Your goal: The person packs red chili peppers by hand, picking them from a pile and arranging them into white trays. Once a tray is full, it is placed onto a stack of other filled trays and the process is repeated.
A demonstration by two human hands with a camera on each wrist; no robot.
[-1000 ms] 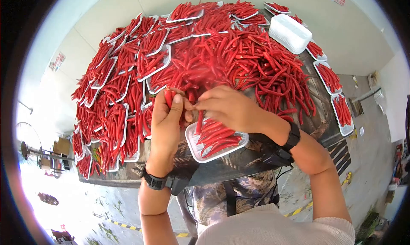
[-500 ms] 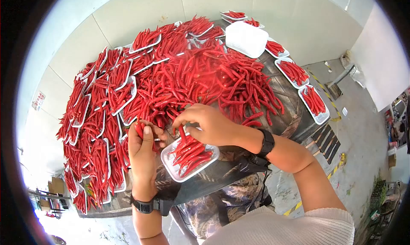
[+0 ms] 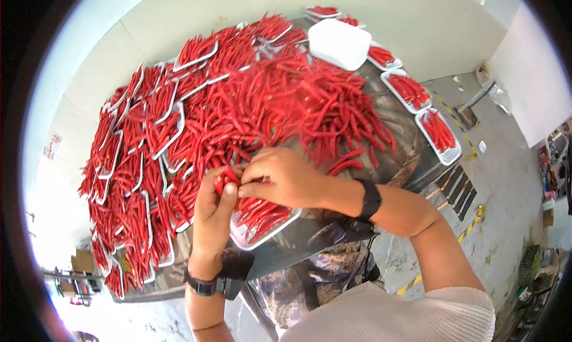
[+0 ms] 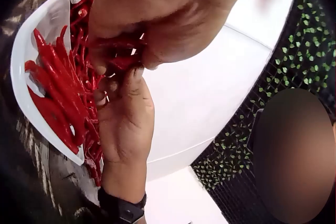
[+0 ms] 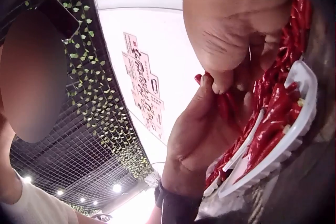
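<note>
My left hand (image 3: 213,214) holds a few red chili peppers (image 3: 228,178) upright between thumb and fingers, low over the table. The right hand (image 3: 286,178) meets it from the right, its thumb and curled fingers pinching at those peppers. In the left wrist view, both hands' fingertips come together around the peppers (image 4: 123,61), partly hidden by the left palm. Just below the hands is a white foam tray (image 4: 20,85) with a layer of red chilies (image 4: 58,92) lying side by side; the right hand overlaps its far edge in the head view.
A large loose heap of red chilies (image 3: 250,109) spreads beyond the hands. Filled trays (image 3: 179,127) crowd the left side. At the back stands a stack of white trays (image 3: 339,44). Several filled trays, one at the corner (image 3: 444,154), line the table's right edge.
The right hand has moved left from above the tray, where it held a chili, to the peppers in the left hand. Earlier, the head view swung, shifting the table leftward.
</note>
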